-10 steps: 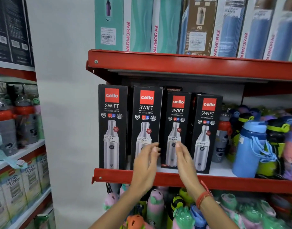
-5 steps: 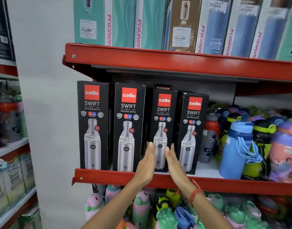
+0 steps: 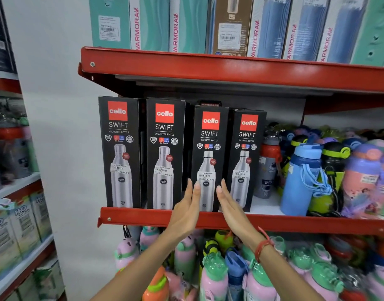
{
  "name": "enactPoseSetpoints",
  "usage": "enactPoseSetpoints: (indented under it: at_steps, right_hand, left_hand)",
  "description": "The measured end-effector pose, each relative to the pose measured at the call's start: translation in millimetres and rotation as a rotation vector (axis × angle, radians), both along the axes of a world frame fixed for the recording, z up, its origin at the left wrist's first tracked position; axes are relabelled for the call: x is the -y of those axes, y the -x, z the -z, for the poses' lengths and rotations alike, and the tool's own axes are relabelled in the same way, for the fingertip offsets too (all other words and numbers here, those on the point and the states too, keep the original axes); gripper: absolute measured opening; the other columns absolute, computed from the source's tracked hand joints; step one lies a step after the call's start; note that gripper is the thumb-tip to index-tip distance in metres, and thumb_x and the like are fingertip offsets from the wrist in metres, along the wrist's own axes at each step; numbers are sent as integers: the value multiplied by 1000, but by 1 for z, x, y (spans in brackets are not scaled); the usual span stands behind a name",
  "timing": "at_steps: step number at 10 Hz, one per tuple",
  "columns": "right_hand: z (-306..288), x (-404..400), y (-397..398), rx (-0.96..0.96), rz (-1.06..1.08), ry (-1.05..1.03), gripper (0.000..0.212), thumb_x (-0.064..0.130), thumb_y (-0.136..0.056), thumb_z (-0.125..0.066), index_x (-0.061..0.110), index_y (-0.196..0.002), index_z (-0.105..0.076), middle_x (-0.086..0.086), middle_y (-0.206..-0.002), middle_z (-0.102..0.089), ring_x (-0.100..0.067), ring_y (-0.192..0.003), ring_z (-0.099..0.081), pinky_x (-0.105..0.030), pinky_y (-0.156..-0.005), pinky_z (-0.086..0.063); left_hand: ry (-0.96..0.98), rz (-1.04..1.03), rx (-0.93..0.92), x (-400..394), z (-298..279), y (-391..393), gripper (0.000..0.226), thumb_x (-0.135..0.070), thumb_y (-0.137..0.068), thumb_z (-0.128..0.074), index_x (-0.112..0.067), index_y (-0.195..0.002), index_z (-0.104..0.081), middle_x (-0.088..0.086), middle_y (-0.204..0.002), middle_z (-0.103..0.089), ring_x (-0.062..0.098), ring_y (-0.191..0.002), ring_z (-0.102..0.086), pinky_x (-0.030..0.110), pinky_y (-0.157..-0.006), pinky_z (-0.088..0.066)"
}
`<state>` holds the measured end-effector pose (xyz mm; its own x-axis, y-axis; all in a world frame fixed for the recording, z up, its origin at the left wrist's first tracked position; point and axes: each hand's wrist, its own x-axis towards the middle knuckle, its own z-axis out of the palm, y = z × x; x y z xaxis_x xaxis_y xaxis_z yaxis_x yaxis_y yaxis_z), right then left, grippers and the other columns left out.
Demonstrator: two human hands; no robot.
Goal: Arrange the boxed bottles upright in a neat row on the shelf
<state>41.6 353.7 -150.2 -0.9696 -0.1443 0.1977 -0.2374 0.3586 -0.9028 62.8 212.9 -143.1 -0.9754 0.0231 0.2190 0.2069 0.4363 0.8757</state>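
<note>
Four black "cello SWIFT" bottle boxes stand upright side by side on the red shelf. The first box and second box are taller and sit at the front edge. The third box and fourth box are shorter. My left hand and my right hand are flat with straight fingers, palms facing each other. They frame the lower front of the third box and grip nothing. Another dark box peeks out behind the third one.
Loose coloured bottles crowd the same shelf right of the boxes. Teal and blue boxes fill the shelf above. Pink and green bottles hang below. A white wall and another rack lie to the left.
Both hands moved right from the second box's edge to the third box and drew closer together, fingers straightening. The boxes stay in place.
</note>
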Motion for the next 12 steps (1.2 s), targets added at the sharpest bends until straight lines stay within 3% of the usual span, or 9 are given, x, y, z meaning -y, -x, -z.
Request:
enactPoseSetpoints:
  at_steps: [1,2,3,4,5,6,10,11,12]
  right_hand:
    - [2,-12,5,-53,53,62,72,76,-82,-28,45,-147,-21,14,-153,-30,-15,-137,-38,-44,-117,-23]
    - [0,-32,10,-177,241,197,55,60,-92,-33,34,-139,-46,6,-140,-52,-12,-126,-50,-40,-110,-36]
    - [-3,-54,15,-236,358,246,43,42,-99,-34,26,-139,-44,8,-141,-45,-6,-124,-43,-27,-103,-33]
    - [0,-67,25,-152,266,249,52,42,-99,-33,30,-148,-24,12,-149,-27,-5,-135,-27,-23,-105,-22]
    - [2,-71,34,-83,144,176,60,48,-97,-26,36,-151,-3,26,-144,-10,-1,-138,-13,-23,-108,-14]
    - [2,-73,36,-46,110,116,71,65,-85,-23,44,-148,3,30,-140,-6,2,-132,-14,-31,-115,-14]
    - [1,-83,-2,-61,114,33,58,71,-86,-23,61,-137,3,32,-140,-12,-12,-143,-21,-42,-118,-18]
    - [-12,-75,-14,-77,143,28,68,69,-85,-25,49,-145,-2,24,-150,-16,-14,-145,-18,-39,-119,-16]
    - [-58,-54,-37,-241,187,35,66,60,-91,-30,38,-151,-9,15,-157,-18,-10,-145,-18,-33,-115,-15]
  left_hand:
    - [23,-211,-230,-13,2,0,68,-60,-94,-23,-23,-151,-23,1,-145,-37,17,-133,-40,31,-107,-29]
    - [-70,-154,-459,-38,-4,2,42,-41,-99,-36,-22,-135,-45,-5,-126,-48,4,-112,-52,31,-101,-43]
    - [-96,101,-313,-74,-5,9,48,-44,-99,-35,-26,-144,-33,-9,-145,-41,-1,-127,-41,30,-112,-33]
    - [-123,144,-97,-101,-1,24,78,-71,-87,-18,-33,-152,4,-10,-161,1,9,-148,4,37,-120,-3]
    - [-147,97,1,-110,5,40,89,-86,-73,-7,-42,-147,16,-10,-162,4,18,-149,1,44,-120,-3]
    - [-124,81,30,-107,4,42,83,-84,-74,-3,-47,-147,13,-9,-161,-13,24,-146,-21,44,-119,-15]
    - [-6,163,39,-88,-4,-1,75,-73,-81,-1,-42,-149,8,-1,-156,-31,23,-142,-32,37,-112,-22]
    - [82,162,9,-81,-14,-13,75,-69,-86,-5,-33,-152,6,-6,-113,-63,9,-106,-57,20,-86,-33]
    - [40,77,-206,-65,-49,-29,74,-64,-91,-15,-27,-153,-2,-2,-96,-67,5,-94,-62,22,-85,-42]
